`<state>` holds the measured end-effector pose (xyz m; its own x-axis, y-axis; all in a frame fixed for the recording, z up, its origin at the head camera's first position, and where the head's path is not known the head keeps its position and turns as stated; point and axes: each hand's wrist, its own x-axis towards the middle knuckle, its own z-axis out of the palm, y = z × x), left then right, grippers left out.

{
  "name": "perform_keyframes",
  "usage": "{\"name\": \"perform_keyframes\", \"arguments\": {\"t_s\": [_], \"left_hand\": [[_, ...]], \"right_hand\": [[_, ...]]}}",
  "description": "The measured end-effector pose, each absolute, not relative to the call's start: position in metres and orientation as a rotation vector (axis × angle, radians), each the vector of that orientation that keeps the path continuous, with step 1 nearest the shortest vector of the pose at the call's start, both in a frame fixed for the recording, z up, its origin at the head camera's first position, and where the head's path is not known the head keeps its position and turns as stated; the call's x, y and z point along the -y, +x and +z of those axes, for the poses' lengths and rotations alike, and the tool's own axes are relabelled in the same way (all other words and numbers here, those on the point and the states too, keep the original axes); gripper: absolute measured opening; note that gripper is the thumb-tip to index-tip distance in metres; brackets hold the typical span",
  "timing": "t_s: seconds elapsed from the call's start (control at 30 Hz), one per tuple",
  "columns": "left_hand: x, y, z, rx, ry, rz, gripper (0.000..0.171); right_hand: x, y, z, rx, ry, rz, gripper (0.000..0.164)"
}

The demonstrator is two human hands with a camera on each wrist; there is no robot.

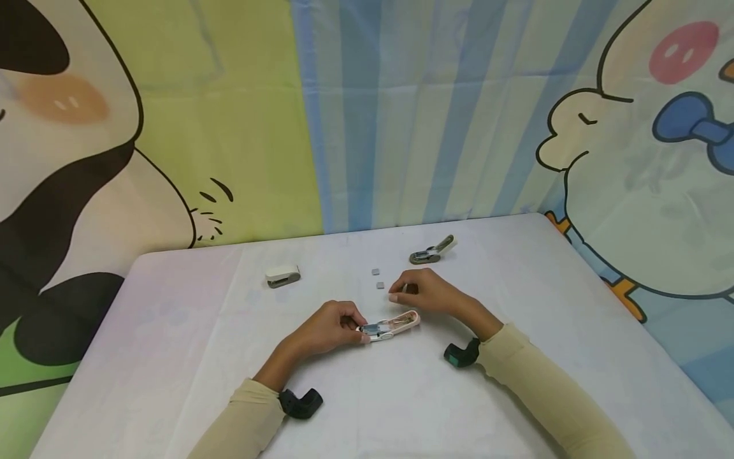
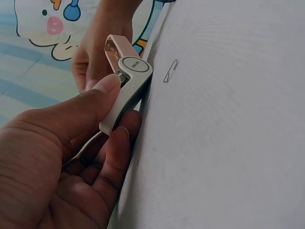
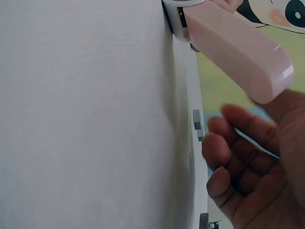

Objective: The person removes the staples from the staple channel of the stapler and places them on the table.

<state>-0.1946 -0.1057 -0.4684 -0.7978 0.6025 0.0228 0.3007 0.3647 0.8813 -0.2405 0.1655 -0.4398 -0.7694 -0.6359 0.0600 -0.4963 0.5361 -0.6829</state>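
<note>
A surface [image 1: 155, 376] covered in white material is noted, with rounded rear corners and a faint pinkish tint registered toward its left side. Beyond its rear edge, the background is closed off by a printed, visibly creased backdrop [image 1: 355, 127], on which a yellow-green panel [image 1: 246, 115] and blue and pale stripes [image 1: 395, 115] are displayed. A black-and-white cartoon animal [image 1: 74, 182] is shown at left, a white cartoon figure [image 1: 642, 217] with a blue bow tie [image 1: 711, 132] at right, and soft lighting is recorded.
</note>
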Motion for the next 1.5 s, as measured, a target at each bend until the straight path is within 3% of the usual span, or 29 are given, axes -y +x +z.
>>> {"name": "perform_keyframes", "arguments": {"t_s": [0.5,0.77,1.5], "left_hand": [[0.102,-0.198,-0.467,-2.329,0.803,1.396,0.017],[0.099,-0.200,-0.468,-2.341,0.816,1.414,0.018],[0.080,-0.212,-0.462,-2.414,0.983,1.290,0.014]], "right_hand": [[-0.184,-0.219,-0.432,-2.390,-1.081,-1.074,0.040],[-0.186,-0.215,-0.427,-2.411,-1.082,-1.008,0.024],[-0.200,-0.214,-0.418,-2.531,-1.111,-0.833,0.022]]}}
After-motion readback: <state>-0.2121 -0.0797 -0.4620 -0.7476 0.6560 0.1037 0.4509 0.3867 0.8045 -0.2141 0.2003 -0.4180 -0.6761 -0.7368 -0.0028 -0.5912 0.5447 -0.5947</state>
